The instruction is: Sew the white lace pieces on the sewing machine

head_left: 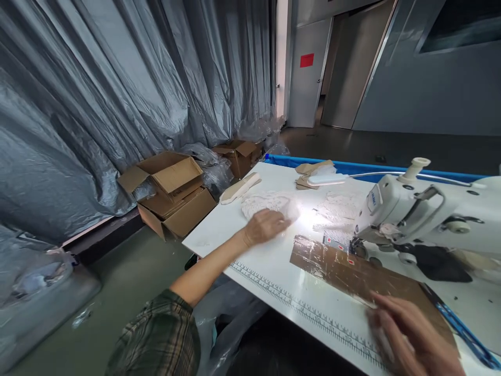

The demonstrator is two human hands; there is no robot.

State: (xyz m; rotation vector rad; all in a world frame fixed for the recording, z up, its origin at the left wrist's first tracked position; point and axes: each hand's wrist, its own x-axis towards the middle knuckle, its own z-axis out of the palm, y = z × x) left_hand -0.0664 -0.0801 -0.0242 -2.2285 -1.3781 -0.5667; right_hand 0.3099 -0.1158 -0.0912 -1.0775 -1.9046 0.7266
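My left hand [266, 227] is over the white table, at the near edge of a pile of white lace pieces [270, 202]. Its fingers bend to the right; blur hides whether they grip any lace. My right hand [415, 337] is low at the right, above the front of a brown board [332, 263], with fingers apart and partly smeared. No held object shows in it. More white lace [340, 209] lies left of the white sewing machine [415, 209], under its bright light.
A printed ruler [289, 297] runs along the table's front edge. Blue tweezers-like tool [465, 329] lies at the right. Behind are folded beige pieces [240, 188] and a white-handled item [329, 179]. Cardboard boxes [172, 183] stand on the floor beyond the table's left side.
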